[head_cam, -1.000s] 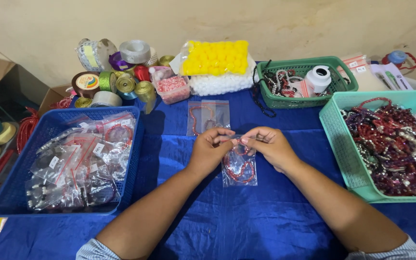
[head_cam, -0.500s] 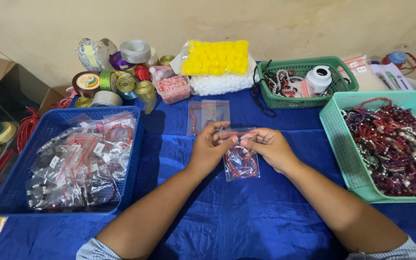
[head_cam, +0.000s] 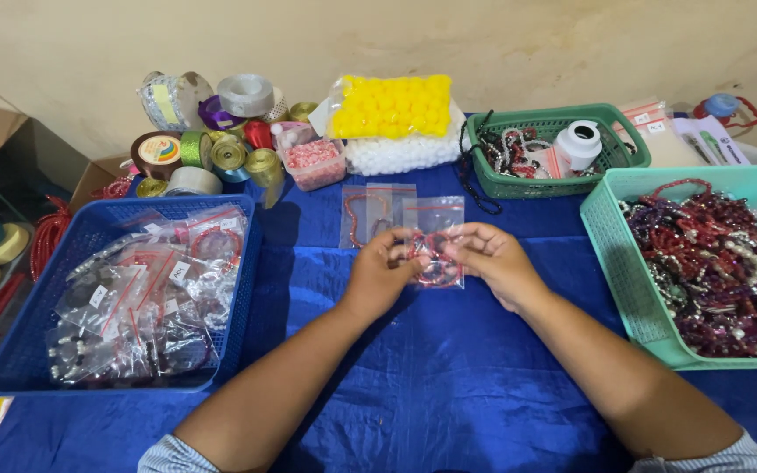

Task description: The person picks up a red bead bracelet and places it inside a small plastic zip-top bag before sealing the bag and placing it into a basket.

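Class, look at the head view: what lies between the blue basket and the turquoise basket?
In the head view, between the blue basket and turquoise basket, blue cloth carries both hands holding a clear bag of red beads.

Soft, even light, sharp centre

Diffuse light falls from above, leaving faint shadows under the forearms at lower centre. The blue cloth [head_cam: 449, 385] shows mild sheen. Edges bow slightly, wide-angle style; the lower corners look softer.

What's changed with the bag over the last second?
The small clear bag of red beads has been turned upright and lifted farther from the person, its top now pointing away. Left hand and right hand still pinch it. The baskets and second bag stayed put.
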